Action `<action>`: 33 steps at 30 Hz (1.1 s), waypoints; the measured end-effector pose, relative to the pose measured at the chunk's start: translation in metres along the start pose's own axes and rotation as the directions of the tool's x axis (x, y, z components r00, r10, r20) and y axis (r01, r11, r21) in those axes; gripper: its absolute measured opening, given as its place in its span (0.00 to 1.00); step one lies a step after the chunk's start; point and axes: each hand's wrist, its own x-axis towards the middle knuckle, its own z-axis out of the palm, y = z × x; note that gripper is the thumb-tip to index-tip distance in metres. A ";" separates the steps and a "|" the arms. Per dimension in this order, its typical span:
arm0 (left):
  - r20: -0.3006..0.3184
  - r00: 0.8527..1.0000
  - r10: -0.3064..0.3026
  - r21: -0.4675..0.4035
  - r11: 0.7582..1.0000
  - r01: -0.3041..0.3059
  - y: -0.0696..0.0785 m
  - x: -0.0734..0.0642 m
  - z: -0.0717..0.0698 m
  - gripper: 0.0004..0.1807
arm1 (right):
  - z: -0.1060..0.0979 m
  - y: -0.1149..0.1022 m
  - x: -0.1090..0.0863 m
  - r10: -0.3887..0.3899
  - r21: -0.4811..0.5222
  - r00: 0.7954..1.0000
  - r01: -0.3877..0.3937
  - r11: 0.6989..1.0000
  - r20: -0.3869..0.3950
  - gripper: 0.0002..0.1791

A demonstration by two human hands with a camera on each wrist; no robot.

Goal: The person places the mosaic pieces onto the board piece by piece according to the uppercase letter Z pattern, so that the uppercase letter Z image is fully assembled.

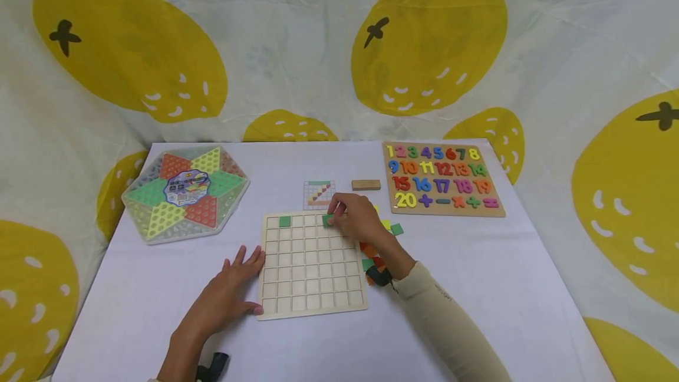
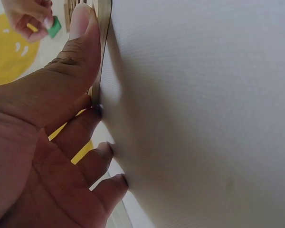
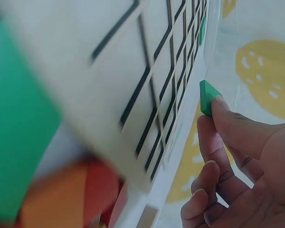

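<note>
A pale wooden grid board (image 1: 312,276) lies on the table, a green square tile (image 1: 284,221) in its top row. My right hand (image 1: 359,218) pinches another green tile (image 3: 207,99) between thumb and fingertips, over the right part of the top row. It looks held just above the board in the right wrist view. Along the board's left side rests my left hand (image 1: 229,289), fingers spread, thumb touching the edge near the lower corner. Loose tiles in orange, red, green and yellow lie by the board's right edge, partly hidden under the right forearm; one green tile (image 1: 397,229) shows beyond it.
Behind the board lie a small printed pattern card (image 1: 317,193) and a small wooden block (image 1: 366,184). A number puzzle board (image 1: 444,179) is at the back right. A clear hexagonal game box (image 1: 185,193) with a star design sits at the back left.
</note>
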 end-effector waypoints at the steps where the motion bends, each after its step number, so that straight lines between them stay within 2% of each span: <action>1: 0.001 1.000 0.001 0.002 1.000 -0.001 0.000 0.000 0.000 0.63 | 0.003 -0.002 0.002 -0.008 0.006 1.000 0.008 1.000 0.002 0.08; 7: 0.015 1.000 -0.025 -0.006 1.000 0.025 0.000 0.002 0.001 0.63 | 0.019 -0.015 0.009 -0.049 -0.006 0.999 0.050 0.999 0.023 0.08; 13: 0.019 0.999 -0.039 -0.003 0.999 0.039 0.000 0.003 0.001 0.64 | 0.031 -0.025 0.017 -0.053 -0.012 0.997 0.054 0.998 0.050 0.07; 17: 0.023 0.999 -0.040 -0.012 0.999 0.041 0.000 0.002 0.001 0.64 | 0.038 -0.030 0.024 -0.057 -0.055 0.997 0.060 0.997 0.054 0.07; 26: 0.017 0.999 -0.028 -0.019 0.999 0.028 -0.002 0.003 0.001 0.63 | 0.048 -0.042 0.031 -0.020 -0.140 0.998 0.029 0.990 0.065 0.06; 33: 0.021 0.999 -0.028 -0.029 0.999 0.029 -0.004 0.002 0.001 0.64 | 0.049 -0.046 0.033 -0.013 -0.166 0.997 0.025 0.986 0.072 0.04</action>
